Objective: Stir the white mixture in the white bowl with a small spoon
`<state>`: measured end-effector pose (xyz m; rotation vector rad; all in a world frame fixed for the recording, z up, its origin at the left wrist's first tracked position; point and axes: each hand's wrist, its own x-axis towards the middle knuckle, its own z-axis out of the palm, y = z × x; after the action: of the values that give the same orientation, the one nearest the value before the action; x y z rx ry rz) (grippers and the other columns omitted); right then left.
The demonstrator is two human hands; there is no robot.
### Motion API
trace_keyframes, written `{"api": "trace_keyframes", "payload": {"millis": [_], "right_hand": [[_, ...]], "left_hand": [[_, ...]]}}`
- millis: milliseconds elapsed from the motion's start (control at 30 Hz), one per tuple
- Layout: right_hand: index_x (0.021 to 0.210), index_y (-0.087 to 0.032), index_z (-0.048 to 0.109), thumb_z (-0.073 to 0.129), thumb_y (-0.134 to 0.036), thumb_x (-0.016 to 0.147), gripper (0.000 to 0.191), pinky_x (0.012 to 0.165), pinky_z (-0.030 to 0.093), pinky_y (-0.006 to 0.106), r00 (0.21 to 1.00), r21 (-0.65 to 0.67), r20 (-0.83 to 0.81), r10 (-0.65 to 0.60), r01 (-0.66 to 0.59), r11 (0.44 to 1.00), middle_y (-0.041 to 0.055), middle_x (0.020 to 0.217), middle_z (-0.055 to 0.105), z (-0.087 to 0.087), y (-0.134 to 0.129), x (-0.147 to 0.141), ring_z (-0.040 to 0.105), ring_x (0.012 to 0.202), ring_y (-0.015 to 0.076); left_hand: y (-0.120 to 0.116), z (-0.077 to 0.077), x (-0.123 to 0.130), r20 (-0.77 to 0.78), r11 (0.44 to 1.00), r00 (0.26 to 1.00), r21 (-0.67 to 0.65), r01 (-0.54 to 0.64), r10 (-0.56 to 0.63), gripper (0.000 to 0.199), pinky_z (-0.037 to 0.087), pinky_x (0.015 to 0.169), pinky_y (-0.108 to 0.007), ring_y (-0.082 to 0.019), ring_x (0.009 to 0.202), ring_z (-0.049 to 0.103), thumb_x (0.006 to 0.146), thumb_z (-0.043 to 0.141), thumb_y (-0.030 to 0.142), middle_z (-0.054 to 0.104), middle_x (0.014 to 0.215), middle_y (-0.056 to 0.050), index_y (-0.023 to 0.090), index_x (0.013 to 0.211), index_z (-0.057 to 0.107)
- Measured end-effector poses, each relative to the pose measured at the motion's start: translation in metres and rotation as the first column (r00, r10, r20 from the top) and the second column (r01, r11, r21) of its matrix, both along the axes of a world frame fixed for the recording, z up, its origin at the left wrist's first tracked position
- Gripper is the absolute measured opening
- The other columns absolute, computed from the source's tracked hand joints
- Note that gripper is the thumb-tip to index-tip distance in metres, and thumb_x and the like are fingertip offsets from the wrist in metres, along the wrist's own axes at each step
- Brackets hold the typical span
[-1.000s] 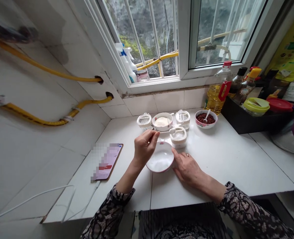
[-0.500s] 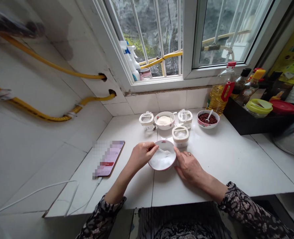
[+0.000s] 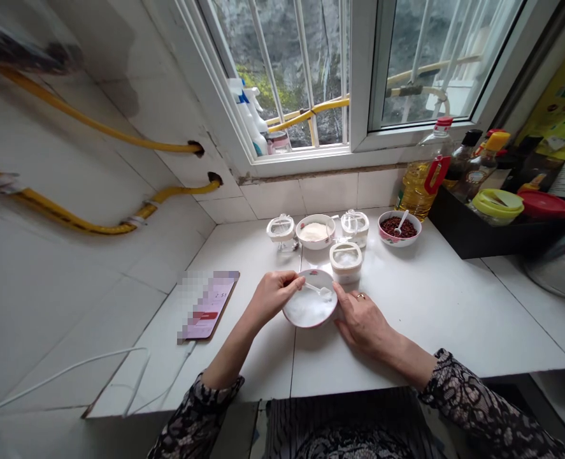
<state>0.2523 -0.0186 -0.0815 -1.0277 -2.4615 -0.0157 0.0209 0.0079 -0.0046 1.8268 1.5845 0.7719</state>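
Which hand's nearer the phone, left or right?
Left. The left hand is to the right of the phone, pinching the white spoon over the front bowl. The right hand is farther off, at that bowl's right side.

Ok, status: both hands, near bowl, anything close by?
Left hand pinching white spoon, its head within near bowl. Right hand against bowl's right side. Lidded jar just beyond bowl.

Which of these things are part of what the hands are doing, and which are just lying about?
Apparently in use:
White spoon, pinched in the left hand at the near bowl
Near bowl, touched by the right hand
Perhaps the front jar, close behind the bowl

Seemingly lying about:
Phone
Oil bottle
Spray bottles
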Motion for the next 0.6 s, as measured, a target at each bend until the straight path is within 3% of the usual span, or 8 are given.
{"api": "trace_keyframes", "payload": {"millis": [367, 600], "right_hand": [[0.155, -0.003, 0.008, 0.051, -0.018, 0.089, 0.080, 0.079, 0.053, 0.043, 1.000, -0.019, 0.012, 0.004, -0.003, 1.000, 0.0176, 0.103, 0.067, -0.0001, 0.0006, 0.0006, 0.060, 0.090, 0.0300], [0.156, -0.005, 0.010, 0.052, -0.019, 0.088, 0.081, 0.078, 0.053, 0.043, 1.000, -0.021, 0.001, -0.004, 0.004, 1.000, 0.0166, 0.104, 0.067, -0.0007, 0.0005, 0.0002, 0.060, 0.090, 0.0294]], "left_hand": [[0.0001, -0.0037, -0.0005, 0.066, 0.998, 0.998, -0.056, 0.027, -0.023, 0.041, 0.029, 0.049, -0.022, -0.010, 0.051, 0.040, 0.078, 0.053, 0.052, 0.048, 0.052, 0.003, 0.016, 0.059, 0.058], [-0.0044, 0.0007, 0.0015, -0.067, 0.996, 0.994, 0.019, 0.087, -0.086, 0.040, 0.029, 0.051, -0.022, -0.011, 0.054, 0.042, 0.083, 0.051, 0.047, 0.051, 0.053, 0.002, 0.016, 0.058, 0.057]]}}
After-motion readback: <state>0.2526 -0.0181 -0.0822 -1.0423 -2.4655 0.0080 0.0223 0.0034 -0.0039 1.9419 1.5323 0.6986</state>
